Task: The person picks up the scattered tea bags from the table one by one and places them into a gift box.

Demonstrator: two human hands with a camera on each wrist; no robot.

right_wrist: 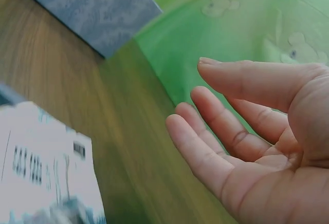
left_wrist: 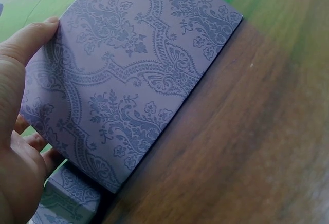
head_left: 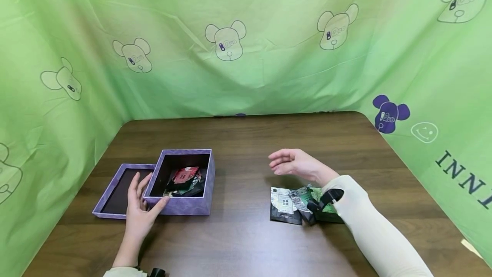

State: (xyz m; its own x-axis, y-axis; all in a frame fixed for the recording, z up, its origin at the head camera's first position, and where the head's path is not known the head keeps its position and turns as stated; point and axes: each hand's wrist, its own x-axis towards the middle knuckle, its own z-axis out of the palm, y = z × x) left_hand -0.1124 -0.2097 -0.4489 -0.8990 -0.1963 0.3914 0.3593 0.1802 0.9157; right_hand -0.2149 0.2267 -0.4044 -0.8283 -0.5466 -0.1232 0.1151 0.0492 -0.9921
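A purple patterned box (head_left: 180, 205) stands open on the wooden table, with several small packets inside it (head_left: 184, 179). My left hand (head_left: 140, 211) rests against its near left corner, thumb on the front wall and straight fingers along the left side. The left wrist view shows that wall (left_wrist: 133, 70) with my left hand (left_wrist: 15, 131) beside it. My right hand (head_left: 290, 164) hovers palm-up and relaxed above the table right of the box, holding nothing; the right wrist view shows my right hand (right_wrist: 241, 131) bare. Several foil packets (head_left: 297, 203) lie under my right forearm.
The box's lid (head_left: 115, 191) lies upturned just left of the box, under my left fingers. Green printed cloth (head_left: 246, 55) walls the table on the back, left and right. Bare wood (head_left: 238, 140) stretches between the box and the packets.
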